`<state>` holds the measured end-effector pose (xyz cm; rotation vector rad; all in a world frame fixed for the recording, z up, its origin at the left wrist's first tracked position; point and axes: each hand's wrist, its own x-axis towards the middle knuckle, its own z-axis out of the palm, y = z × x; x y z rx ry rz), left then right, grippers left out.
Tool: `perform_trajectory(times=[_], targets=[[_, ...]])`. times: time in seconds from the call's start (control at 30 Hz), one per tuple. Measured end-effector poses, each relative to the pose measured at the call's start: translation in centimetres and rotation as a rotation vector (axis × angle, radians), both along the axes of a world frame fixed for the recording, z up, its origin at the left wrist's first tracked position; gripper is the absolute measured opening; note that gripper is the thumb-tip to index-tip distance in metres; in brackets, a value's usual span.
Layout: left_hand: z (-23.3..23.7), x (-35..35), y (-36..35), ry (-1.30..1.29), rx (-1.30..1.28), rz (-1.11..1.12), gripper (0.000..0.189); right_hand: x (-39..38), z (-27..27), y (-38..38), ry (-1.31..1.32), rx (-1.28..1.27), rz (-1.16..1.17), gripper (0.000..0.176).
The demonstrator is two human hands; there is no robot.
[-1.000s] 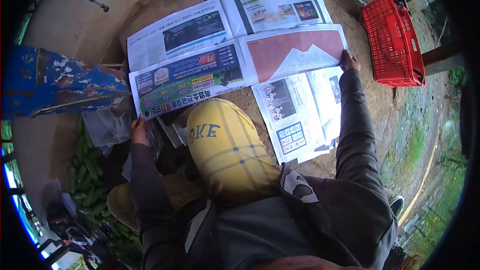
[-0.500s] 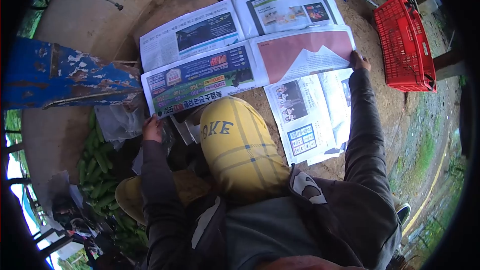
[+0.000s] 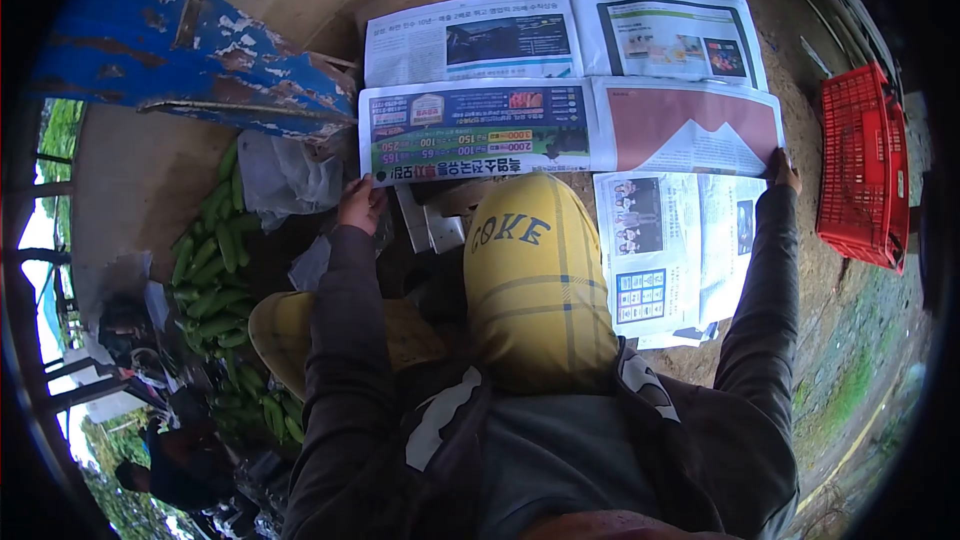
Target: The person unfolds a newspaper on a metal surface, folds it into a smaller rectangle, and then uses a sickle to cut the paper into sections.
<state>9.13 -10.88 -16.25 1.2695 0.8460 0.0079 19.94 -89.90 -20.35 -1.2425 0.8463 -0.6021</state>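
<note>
A wide newspaper sheet [image 3: 480, 130] with coloured adverts lies unfolded ahead of me, a crease running across it. My left hand [image 3: 362, 205] pinches its near left corner, fingers closed on the edge. At the near right corner, my right hand [image 3: 787, 172] grips the same sheet. More newspaper pages [image 3: 660, 260] lie on the ground beyond my raised knee [image 3: 540, 290], partly under the held sheet. Beside my left hand is crumpled clear plastic [image 3: 285, 175].
Long green vegetables [image 3: 215, 275], resembling cucumbers, are heaped at the left. A peeling blue metal beam [image 3: 200, 55] juts in from the upper left. A red plastic crate [image 3: 862, 170] stands at the right. Another person [image 3: 180, 460] is at the lower left.
My view has turned, so the scene sits further right and appears rotated. Both hands keep hold of the newspaper, which now looks more level. The other person has come more into view.
</note>
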Motion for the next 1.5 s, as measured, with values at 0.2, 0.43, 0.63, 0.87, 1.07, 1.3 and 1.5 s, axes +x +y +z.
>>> perform_trajectory(times=[0.2,0.43,0.63,0.87,1.07,1.3,1.5], targets=[[0.6,1.2,0.3,0.009,0.026,0.014,0.015,1.5,3.2,2.0,-0.133,0.057,0.018,0.026],[1.3,3.0,-0.8,-0.117,0.435,-0.191,0.023,7.2,5.6,0.4,-0.178,-0.045,0.157,0.033],[0.1,5.8,0.9,-0.215,0.411,-0.252,0.02,9.8,7.3,-1.7,0.118,-0.265,0.301,0.031],[14.9,10.2,-4.2,-0.942,0.004,-0.164,0.019,8.9,13.6,-1.2,-0.539,-0.052,0.05,0.034],[10.7,8.2,0.2,-0.658,0.431,-0.24,0.027,9.1,10.1,4.7,-0.534,0.204,0.036,0.048],[4.3,3.8,1.4,-0.534,0.286,-0.284,0.021,12.2,8.9,9.0,-0.68,0.408,0.251,0.051],[1.1,1.6,2.7,-0.396,-0.016,-0.107,0.017,10.7,6.7,12.9,-0.417,0.308,0.279,0.045]])
